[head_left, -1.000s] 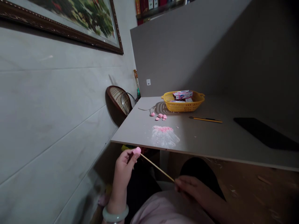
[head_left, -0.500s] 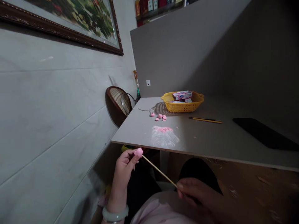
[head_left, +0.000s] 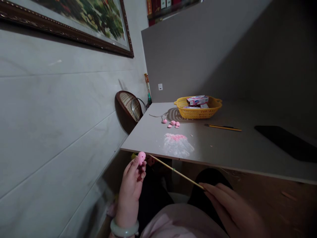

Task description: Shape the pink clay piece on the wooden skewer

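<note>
Two hands work just below the near edge of the bench [head_left: 223,148]. The left hand [head_left: 131,190], with a pale jade bangle [head_left: 124,228] on its wrist, has its fingers [head_left: 135,173] curled and pressed together, pinching a small pink clay lump [head_left: 141,158] at their tips. The right hand [head_left: 229,206] has its fingers [head_left: 213,190] stretched out close together, pinching the end of a thin wooden skewer [head_left: 177,172]. The skewer rises toward the lump, and its tip sits just beside it with no contact showing. Nothing is on the skewer.

On the bench, some of the pink clay already lies in pieces: a loose cluster of flattened pink pieces [head_left: 173,124], with one smaller pink piece [head_left: 164,121] slightly apart. Nearer the edge is a smear of white powder [head_left: 177,147] topped with pink crumbs [head_left: 175,137]. The lump in the left hand remains separate from these and off the skewer. Farther back, a yellow plastic basket [head_left: 198,114] holds printed cardboard boxes [head_left: 196,100], with a yellow pencil [head_left: 223,127] lying on the bench to its near side.
</note>
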### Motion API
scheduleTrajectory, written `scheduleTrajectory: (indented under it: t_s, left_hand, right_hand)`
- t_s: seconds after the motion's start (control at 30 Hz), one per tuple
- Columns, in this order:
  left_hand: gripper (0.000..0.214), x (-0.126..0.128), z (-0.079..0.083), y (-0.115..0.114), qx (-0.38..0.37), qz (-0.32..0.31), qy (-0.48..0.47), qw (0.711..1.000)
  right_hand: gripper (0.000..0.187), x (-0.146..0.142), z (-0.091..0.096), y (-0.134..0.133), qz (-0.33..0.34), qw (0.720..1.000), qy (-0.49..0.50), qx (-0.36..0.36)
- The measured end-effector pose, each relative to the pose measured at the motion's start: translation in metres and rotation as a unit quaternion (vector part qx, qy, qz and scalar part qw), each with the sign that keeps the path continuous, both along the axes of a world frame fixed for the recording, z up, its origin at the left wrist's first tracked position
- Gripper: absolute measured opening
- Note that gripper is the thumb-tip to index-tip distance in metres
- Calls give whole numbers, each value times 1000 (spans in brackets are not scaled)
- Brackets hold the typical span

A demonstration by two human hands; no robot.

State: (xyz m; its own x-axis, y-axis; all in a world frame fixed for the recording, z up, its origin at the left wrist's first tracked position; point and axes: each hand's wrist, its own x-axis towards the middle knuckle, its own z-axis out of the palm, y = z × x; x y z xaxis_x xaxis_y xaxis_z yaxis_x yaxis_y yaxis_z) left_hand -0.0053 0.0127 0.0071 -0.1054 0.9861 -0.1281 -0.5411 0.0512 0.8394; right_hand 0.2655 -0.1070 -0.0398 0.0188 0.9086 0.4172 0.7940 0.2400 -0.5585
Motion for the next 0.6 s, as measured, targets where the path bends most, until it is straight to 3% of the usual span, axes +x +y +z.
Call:
scheduleTrajectory:
  t_s: [0.3, 0.6]
  left_hand:
    - [40, 8, 6, -7, 22, 0, 42, 999]
    - [38, 9, 8, -9, 45, 4, 81, 996]
  right_hand:
    - [34, -3, 3, -1, 39, 995, -86, 36]
    - [34, -6, 5, 0, 19, 991, -110, 68]
